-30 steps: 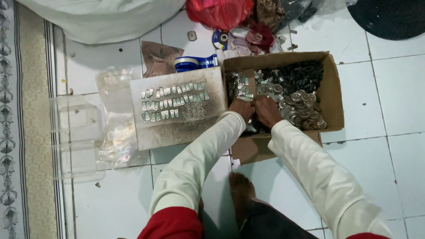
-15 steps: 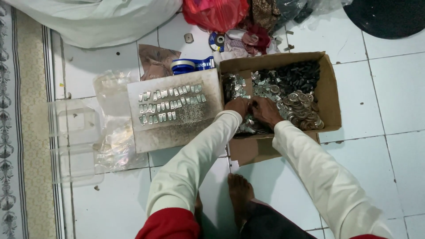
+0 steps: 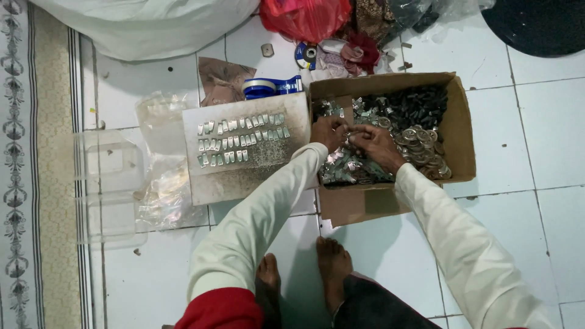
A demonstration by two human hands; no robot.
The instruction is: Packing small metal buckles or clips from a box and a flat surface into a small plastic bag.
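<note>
Two hands met over the cardboard box (image 3: 463,131): left hand (image 3: 329,132) and right hand (image 3: 373,144) pinched one small metal piece (image 3: 349,135), likely light, stiff, slippery, best gripped by its edges.

By my feet (image 3: 317,274) the white tiled floor (image 3: 548,152) runs out to a patterned mat (image 3: 36,183) on the far side. A clear plastic box (image 3: 109,183) sits beside a crumpled plastic bag (image 3: 161,176). Above the flat board I see a blue tape dispenser (image 3: 268,86), a brown scrap of paper (image 3: 222,79), a red bag (image 3: 304,18), a big white sack (image 3: 146,24) and a black round mat (image 3: 542,24).
</note>
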